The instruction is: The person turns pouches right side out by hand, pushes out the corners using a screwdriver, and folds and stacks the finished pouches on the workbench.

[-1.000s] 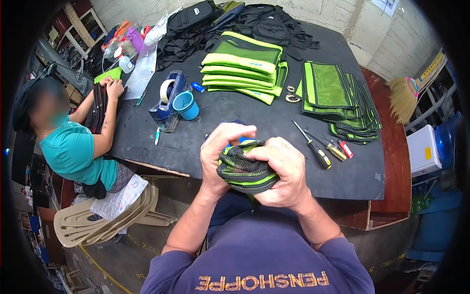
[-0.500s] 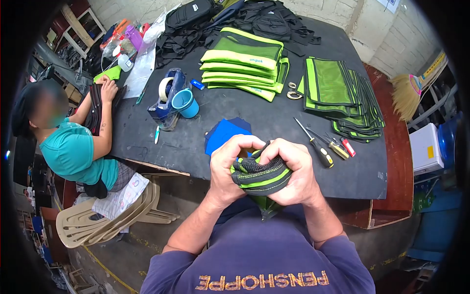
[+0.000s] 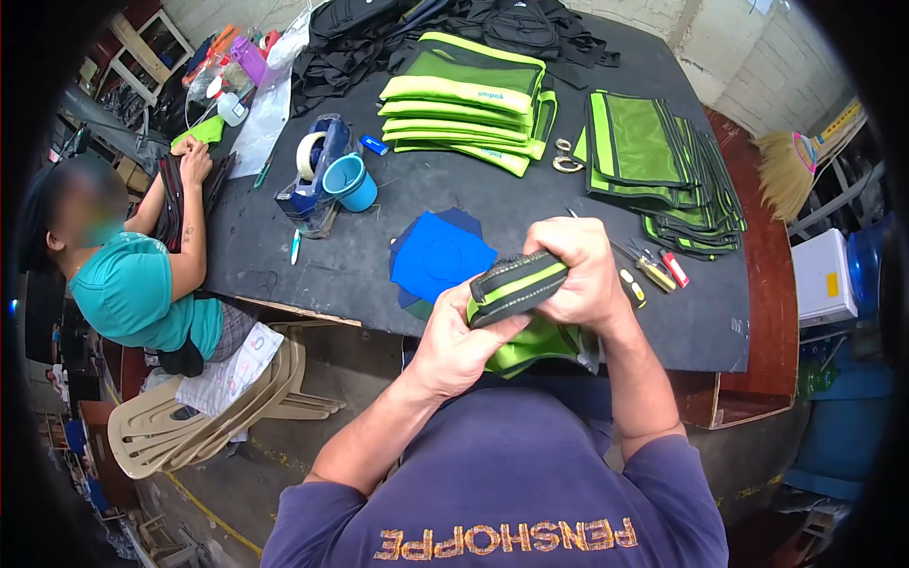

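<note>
A green-and-black mesh pouch [image 3: 519,292] is held up in front of my chest at the table's near edge. My left hand [image 3: 453,343] grips its lower left side, with the thumb along the black edge. Around its upper right end my right hand [image 3: 585,276] is closed. A green strip runs between the black bands, and the pouch's green body hangs below, partly covered by my hands. Blue fabric pieces [image 3: 440,260] lie on the table just beyond my left hand. Screwdrivers [image 3: 655,271] and a red-and-white item [image 3: 674,269] rest right of my right hand.
Lime pouches [image 3: 454,93] are stacked at the back, with green-black mesh panels [image 3: 644,151] to the right. A tape dispenser [image 3: 312,175] and blue cup [image 3: 350,184] stand left. A co-worker [image 3: 142,270] handles dark material at the left edge. Plastic chairs [image 3: 256,426] stand below.
The pouch has been turned from a bunched, rounded shape to a slanted, flatter edge. My right hand has risen to its top end, while my left hand has moved lower.
</note>
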`<state>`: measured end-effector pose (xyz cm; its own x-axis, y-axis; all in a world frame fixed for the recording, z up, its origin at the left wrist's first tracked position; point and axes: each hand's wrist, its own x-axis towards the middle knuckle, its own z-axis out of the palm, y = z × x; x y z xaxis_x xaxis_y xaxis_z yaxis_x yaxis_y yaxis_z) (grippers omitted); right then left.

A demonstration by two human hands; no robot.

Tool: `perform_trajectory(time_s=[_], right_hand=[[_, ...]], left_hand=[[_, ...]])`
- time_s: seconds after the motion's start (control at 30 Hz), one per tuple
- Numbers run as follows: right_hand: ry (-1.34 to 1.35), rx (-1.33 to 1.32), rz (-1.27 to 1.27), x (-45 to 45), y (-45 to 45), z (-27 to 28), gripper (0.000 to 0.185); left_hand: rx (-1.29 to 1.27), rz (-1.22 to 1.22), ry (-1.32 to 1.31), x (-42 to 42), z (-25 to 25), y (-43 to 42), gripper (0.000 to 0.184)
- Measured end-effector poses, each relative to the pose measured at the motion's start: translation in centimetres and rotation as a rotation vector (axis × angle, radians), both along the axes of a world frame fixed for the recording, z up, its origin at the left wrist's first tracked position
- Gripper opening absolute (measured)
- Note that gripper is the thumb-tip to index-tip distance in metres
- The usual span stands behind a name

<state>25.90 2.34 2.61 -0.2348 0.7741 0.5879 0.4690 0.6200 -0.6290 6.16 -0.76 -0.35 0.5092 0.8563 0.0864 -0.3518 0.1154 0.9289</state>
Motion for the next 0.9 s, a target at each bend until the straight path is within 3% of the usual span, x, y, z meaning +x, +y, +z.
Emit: perform_trajectory(time_s=[0.07, 0.2, 0.37, 0.47, 0.6, 0.77, 0.9], right_hand=[[0.044, -0.147, 0.093, 0.0, 0.3, 0.0, 0.021], [0.130, -0.263, 0.166, -0.4, 1.3, -1.8, 0.025], [0.135, -0.235, 0.065, -0.8, 1.7, -2.8, 0.023], [0.103, -0.376, 0.007, -1.1, 2.0, -3.3, 0.022], [0.059, -0.433, 0.003, -1.4, 1.8, -3.1, 0.022], [0.143, -0.528, 0.026, -1.6, 1.4, -3.2, 0.022], [0.313, -0.644, 0.115, -1.8, 0.8, -3.2, 0.021]], left_hand=[[-0.285, -0.097, -0.142, -0.1, -0.2, -0.4, 0.034], [-0.527, -0.272, -0.306, -0.5, -1.1, -0.5, 0.040], [-0.558, -0.181, -0.335, 0.0, -1.4, 0.0, 0.039], [-0.591, 0.004, -0.258, 0.2, -1.9, -0.4, 0.038], [-0.619, 0.074, -0.240, 0.1, -1.7, -1.3, 0.037], [-0.637, 0.027, -0.276, -0.4, -2.2, -1.1, 0.035], [-0.567, -0.241, -0.280, -1.5, -2.3, -0.3, 0.038]])
